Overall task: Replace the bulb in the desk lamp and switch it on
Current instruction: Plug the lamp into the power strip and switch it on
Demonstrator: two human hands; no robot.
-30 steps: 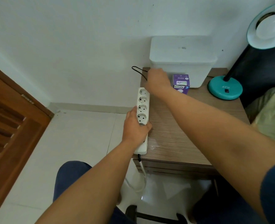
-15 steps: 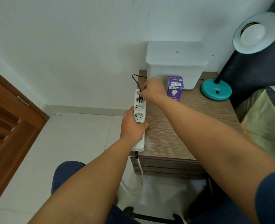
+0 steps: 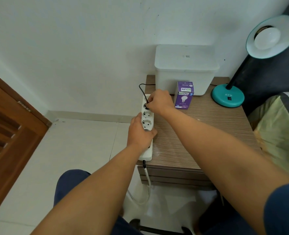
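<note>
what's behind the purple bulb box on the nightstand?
A white lidded bin stands directly behind the purple bulb box, against the wall. The box covers part of the bin's lower front; whether they touch can't be told.

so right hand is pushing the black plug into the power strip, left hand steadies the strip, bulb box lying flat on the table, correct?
Not quite. The head view shows the bulb box standing upright, not flat. The rest holds: right hand at the black plug, left hand steadying the power strip.
</note>
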